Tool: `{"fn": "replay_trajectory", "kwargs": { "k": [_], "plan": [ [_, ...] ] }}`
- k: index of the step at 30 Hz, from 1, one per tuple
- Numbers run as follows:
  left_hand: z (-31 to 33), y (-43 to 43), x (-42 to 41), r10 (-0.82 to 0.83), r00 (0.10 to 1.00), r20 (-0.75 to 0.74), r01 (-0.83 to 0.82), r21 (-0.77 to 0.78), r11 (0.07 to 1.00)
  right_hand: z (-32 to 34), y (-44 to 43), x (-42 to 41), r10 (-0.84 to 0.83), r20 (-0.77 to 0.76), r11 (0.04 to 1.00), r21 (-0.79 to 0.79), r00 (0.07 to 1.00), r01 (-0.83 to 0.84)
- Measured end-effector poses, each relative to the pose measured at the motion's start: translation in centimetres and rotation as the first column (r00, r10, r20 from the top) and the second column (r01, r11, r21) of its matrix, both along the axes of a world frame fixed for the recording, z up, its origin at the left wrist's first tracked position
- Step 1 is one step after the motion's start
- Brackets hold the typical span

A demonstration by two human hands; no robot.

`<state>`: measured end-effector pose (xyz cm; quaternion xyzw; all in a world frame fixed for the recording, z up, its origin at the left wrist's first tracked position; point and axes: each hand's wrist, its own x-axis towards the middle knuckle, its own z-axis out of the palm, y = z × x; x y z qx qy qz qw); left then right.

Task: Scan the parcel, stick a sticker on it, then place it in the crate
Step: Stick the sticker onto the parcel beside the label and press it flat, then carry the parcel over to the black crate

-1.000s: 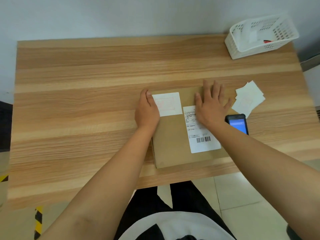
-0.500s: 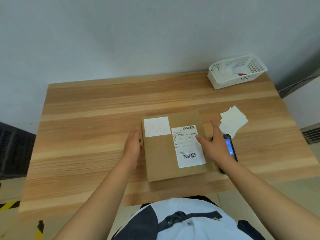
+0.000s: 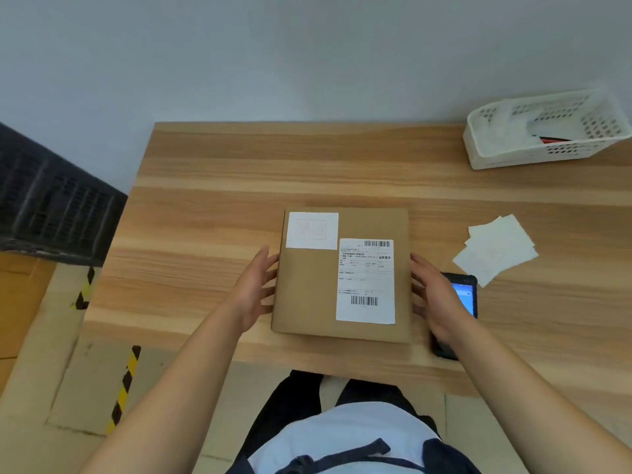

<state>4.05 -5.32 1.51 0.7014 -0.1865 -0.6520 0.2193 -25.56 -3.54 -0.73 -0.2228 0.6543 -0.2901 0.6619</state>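
A flat brown parcel (image 3: 309,289) lies on the wooden table (image 3: 212,213) near its front edge. A white sticker (image 3: 312,230) sits on its top left corner, and a shipping label (image 3: 366,280) with barcodes lies to the right of it. My left hand (image 3: 256,289) presses against the parcel's left side and my right hand (image 3: 436,299) against its right side, fingers spread. A dark handheld scanner (image 3: 463,295) with a lit blue screen lies partly under my right hand. The dark slatted crate (image 3: 51,213) stands off the table's left edge.
A loose pile of white stickers (image 3: 496,251) lies right of the parcel. A white perforated basket (image 3: 547,131) stands at the table's back right corner. Yellow-black tape (image 3: 123,388) marks the floor at the left, and a wall runs behind the table.
Both hands left the parcel's top and came down to its two sides. The view swung left, bringing the dark crate into sight.
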Motion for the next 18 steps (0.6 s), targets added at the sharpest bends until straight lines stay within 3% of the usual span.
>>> {"fn": "replay_trajectory", "kwargs": {
  "k": [5, 11, 18],
  "plan": [
    [2.0, 1.9, 0.1, 0.052, 0.998, 0.021, -0.051, -0.036, 0.998, 1.2, 0.0, 1.2, 0.095, -0.020, 0.992, -0.076, 0.995, -0.096],
    [4.8, 7.2, 4.2, 0.224, 0.970, -0.090, -0.233, -0.104, 0.967, 4.7, 0.5, 3.8, 0.175, -0.038, 0.976, -0.123, 0.984, -0.178],
    [6.2, 14.4, 10.0, 0.405, 0.880, -0.246, -0.458, -0.217, 0.862, 9.6, 2.4, 10.1, 0.256, -0.076, 0.925, -0.269, 0.964, -0.267]
  ]
}}
